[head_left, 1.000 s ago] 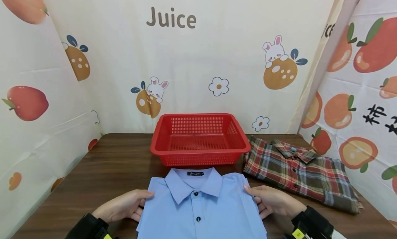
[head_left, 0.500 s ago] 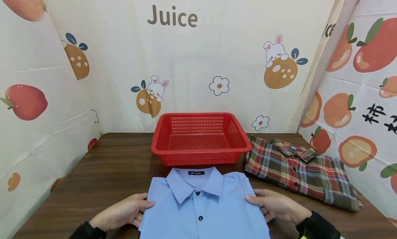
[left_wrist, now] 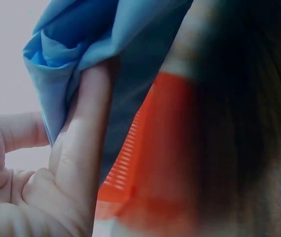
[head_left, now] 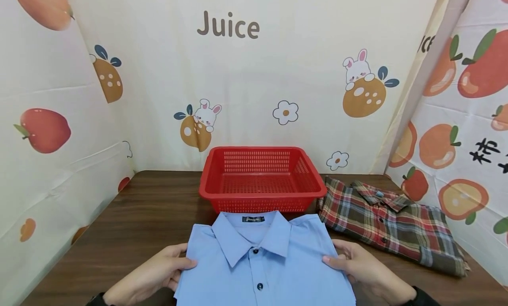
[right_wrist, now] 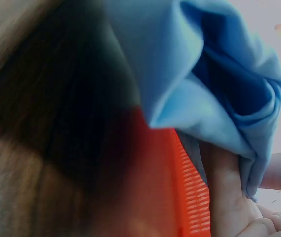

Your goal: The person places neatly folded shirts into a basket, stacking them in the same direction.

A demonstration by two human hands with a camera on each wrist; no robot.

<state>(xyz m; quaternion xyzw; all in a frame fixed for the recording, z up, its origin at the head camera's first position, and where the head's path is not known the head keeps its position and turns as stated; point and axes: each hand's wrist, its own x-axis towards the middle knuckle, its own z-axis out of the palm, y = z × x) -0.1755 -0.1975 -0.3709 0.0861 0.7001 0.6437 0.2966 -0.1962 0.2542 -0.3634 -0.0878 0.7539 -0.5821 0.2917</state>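
A folded light blue shirt [head_left: 222, 275] with dark buttons lies face up at the front middle of the head view, its collar toward the red basket. My left hand [head_left: 162, 270] pinches its left side edge, thumb on top and fingers beneath. On the opposite edge my right hand [head_left: 363, 268] pinches the cloth the same way. In the left wrist view, fingers [left_wrist: 81, 133] reach under the folded layers of the shirt [left_wrist: 81, 34]. The right wrist view has the shirt [right_wrist: 194, 103] bunched in folds over the fingers [right_wrist: 226, 192]. The shirt's lower part is outside the head view.
Just beyond the collar stands a red plastic basket [head_left: 262, 202] with slotted walls and nothing inside. A folded plaid shirt [head_left: 397, 235] lies right of it on the dark wooden table [head_left: 131, 222]. Printed cloth curtains [head_left: 246, 76] enclose the back and both sides.
The shirt looks slightly larger and nearer the camera, its collar now overlapping the basket's lower edge. Both hands keep their grip, the right one shifting a little outward. The head view has shifted slightly.
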